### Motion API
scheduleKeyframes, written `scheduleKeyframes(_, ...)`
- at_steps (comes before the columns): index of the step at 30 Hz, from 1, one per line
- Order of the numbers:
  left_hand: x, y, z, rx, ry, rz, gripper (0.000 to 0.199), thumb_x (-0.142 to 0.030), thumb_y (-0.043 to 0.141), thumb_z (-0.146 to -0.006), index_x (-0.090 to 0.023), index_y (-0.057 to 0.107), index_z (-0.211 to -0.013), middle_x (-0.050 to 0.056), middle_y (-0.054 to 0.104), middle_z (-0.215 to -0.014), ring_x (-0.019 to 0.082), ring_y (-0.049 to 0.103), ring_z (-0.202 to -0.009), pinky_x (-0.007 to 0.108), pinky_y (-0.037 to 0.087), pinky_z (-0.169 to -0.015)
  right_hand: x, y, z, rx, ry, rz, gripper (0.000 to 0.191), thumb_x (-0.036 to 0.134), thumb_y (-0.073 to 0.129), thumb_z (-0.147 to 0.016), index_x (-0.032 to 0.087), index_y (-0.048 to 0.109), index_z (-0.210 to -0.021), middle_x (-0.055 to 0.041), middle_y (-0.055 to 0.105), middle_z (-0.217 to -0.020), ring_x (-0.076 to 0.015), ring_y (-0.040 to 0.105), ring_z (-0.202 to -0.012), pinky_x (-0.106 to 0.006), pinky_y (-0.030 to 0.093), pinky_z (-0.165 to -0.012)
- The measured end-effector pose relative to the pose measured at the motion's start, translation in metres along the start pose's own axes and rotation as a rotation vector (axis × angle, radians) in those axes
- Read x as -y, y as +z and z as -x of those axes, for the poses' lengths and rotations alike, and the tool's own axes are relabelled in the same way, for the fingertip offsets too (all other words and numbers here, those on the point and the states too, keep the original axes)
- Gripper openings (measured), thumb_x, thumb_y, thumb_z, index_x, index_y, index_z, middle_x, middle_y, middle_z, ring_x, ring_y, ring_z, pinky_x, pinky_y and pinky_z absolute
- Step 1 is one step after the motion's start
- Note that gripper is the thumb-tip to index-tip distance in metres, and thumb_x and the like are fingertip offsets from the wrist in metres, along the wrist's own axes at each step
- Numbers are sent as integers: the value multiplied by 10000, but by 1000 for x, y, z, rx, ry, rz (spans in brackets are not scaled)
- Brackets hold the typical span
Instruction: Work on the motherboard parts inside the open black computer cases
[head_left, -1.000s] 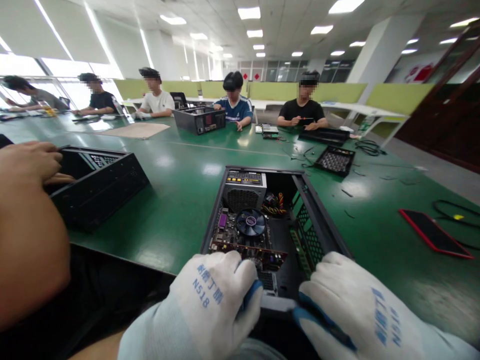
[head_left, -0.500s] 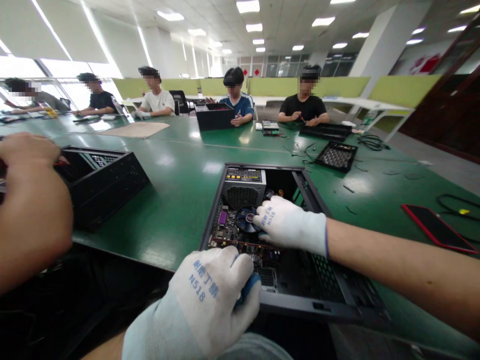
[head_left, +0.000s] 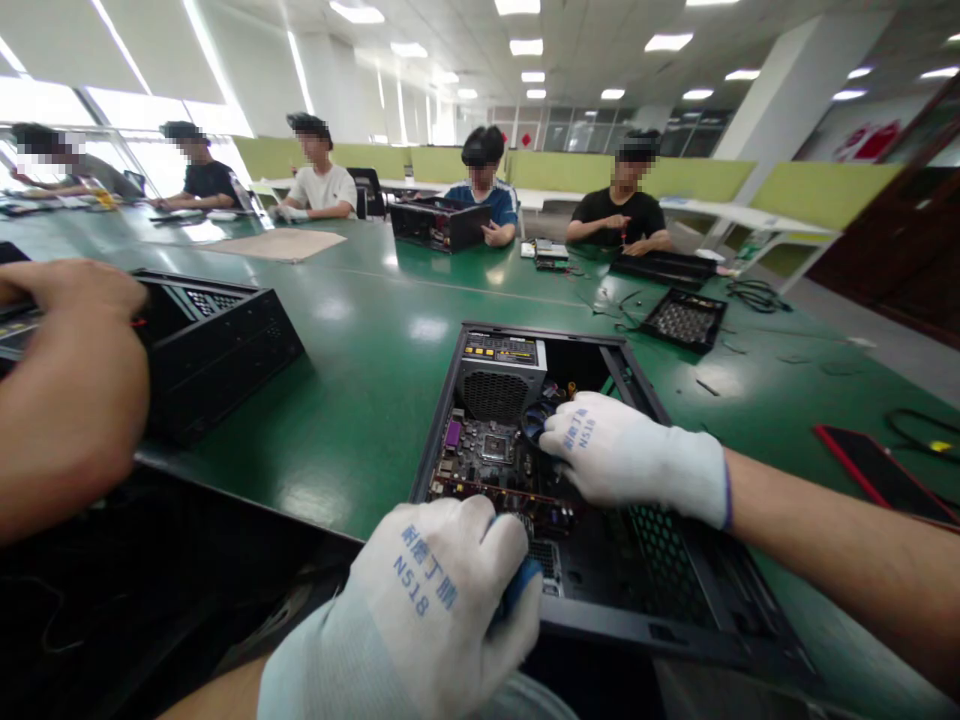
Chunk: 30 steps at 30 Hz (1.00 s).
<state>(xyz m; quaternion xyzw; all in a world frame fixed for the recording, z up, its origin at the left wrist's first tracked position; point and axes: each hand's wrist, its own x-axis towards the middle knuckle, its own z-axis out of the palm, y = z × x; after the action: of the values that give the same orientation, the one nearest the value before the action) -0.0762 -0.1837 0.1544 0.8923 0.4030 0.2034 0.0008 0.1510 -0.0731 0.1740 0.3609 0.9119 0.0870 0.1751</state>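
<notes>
An open black computer case [head_left: 667, 633] lies on the green table, its motherboard [head_left: 472, 450] and silver power supply [head_left: 501, 385] facing up. My right hand [head_left: 600, 448], in a white glove, is closed on the round cooling fan [head_left: 537, 422], which is off the processor socket [head_left: 496, 448]. The socket shows bare to the left of the fan. My left hand [head_left: 457, 590], gloved too, is closed at the near edge of the case around a blue object [head_left: 519, 597], mostly hidden by the fingers.
At the left, another person's bare arm [head_left: 75, 390] reaches over a second black case [head_left: 225, 350]. Across the green table [head_left: 360, 330] several people sit with computer parts. A black tray [head_left: 684, 318], loose cables [head_left: 757, 295] and a red-edged black device [head_left: 877, 470] lie to the right.
My right hand has moved right with the fan, uncovering the processor socket. My left hand still grips the blue object. The view has shifted a little.
</notes>
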Motion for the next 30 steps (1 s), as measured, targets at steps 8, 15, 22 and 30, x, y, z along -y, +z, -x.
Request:
scheduleKeyframes(8, 0, 1, -1, -28, 11, -4, 154, -319, 569, -929, -273, 469, -822, -12, 565, -736, 215, 578, -592, 379, 355, -512, -32, -1, -14, 111, 274, 112, 217, 273, 619, -884, 156, 796, -926, -141, 793, -951, -296, 748, -917, -367, 464, -748)
scheduleKeyframes(15, 0, 2, 2, -22, -3, 10, 150, -315, 568, -926, -273, 464, -826, -11, 566, -740, 210, 571, -591, 372, 359, -522, -51, 9, -39, 66, 347, 110, 245, 301, 614, -921, 145, 791, -988, -175, 787, -1014, -310, 730, -965, -389, 469, -779)
scheduleKeyframes(22, 0, 4, 1, -42, 3, 17, 145, -314, 559, -932, -274, 462, -833, -13, 558, -743, 214, 564, -596, 375, 353, -528, -59, 14, -29, -13, 356, 113, 343, 448, 625, -919, 157, 781, -1012, -152, 775, -1020, -310, 674, -1024, -382, 441, -829)
scheduleKeyframes(30, 1, 5, 2, -33, -9, 18, 125, -320, 557, -934, -265, 494, -841, -2, 572, -742, 202, 556, -601, 358, 343, -540, -53, 13, -12, -161, 409, 83, 412, 514, 564, -958, 161, 772, -993, -161, 763, -1005, -334, 636, -1045, -399, 412, -829)
